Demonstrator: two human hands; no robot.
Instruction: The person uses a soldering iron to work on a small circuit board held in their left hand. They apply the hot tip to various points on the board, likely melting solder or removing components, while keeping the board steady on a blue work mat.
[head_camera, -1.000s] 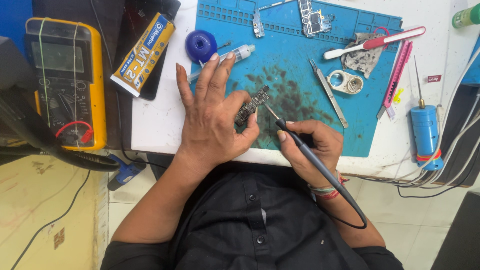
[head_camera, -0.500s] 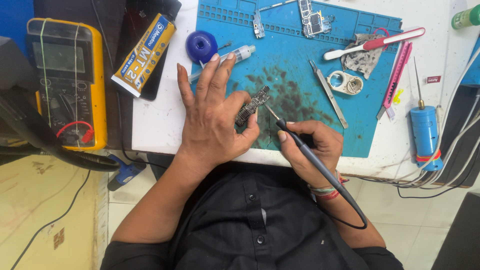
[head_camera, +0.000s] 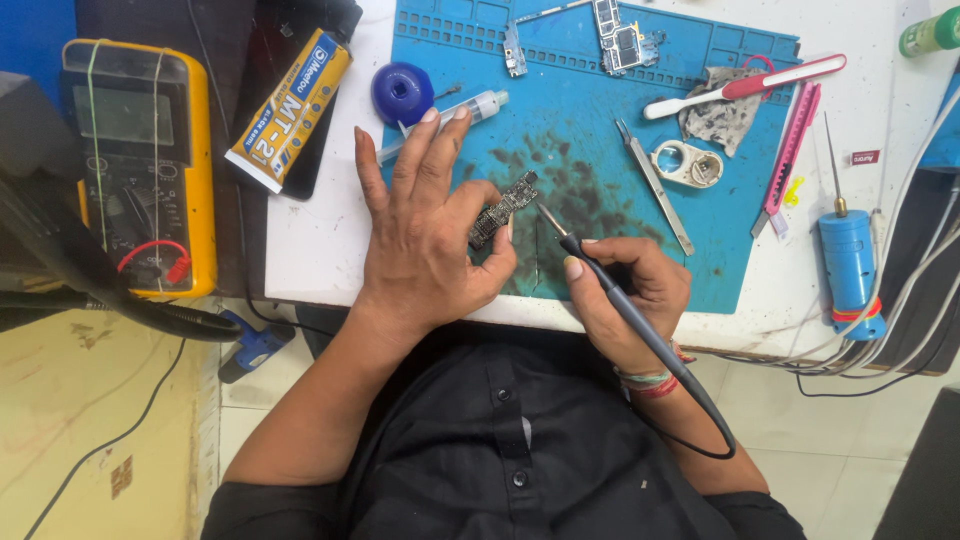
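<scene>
Two hands work over one small dark rectangular circuit board (head_camera: 503, 208), which sits tilted on the stained blue silicone work mat (head_camera: 600, 120) on the white table (head_camera: 320, 250). The left hand (head_camera: 425, 245) pins the board at its near end — thumb and index finger closed on it, the other fingers (head_camera: 432, 135) spread flat and reaching past it toward a clear plastic syringe (head_camera: 455, 112) and a round blue cap (head_camera: 402, 93). The right hand (head_camera: 625, 290) is closed pen-style around a slim dark corded soldering iron (head_camera: 610, 290); its metal tip lies just right of the board's far edge, close to it — whether it touches cannot be told.

The board looks light, thin and stiff, and likely fragile: the small parts on its face would not take pressure or scraping well. It is best held by its bare edges, as the left fingers do now, well away from the hot tip.

Beyond the right fingers lie grey metal tweezers (head_camera: 655, 185), a white-and-pink brush (head_camera: 745, 85) and a blue cylindrical hand tool (head_camera: 850, 270). Left of the left hand lie a yellow glue tube (head_camera: 290, 110) and a yellow multimeter (head_camera: 140, 165).
</scene>
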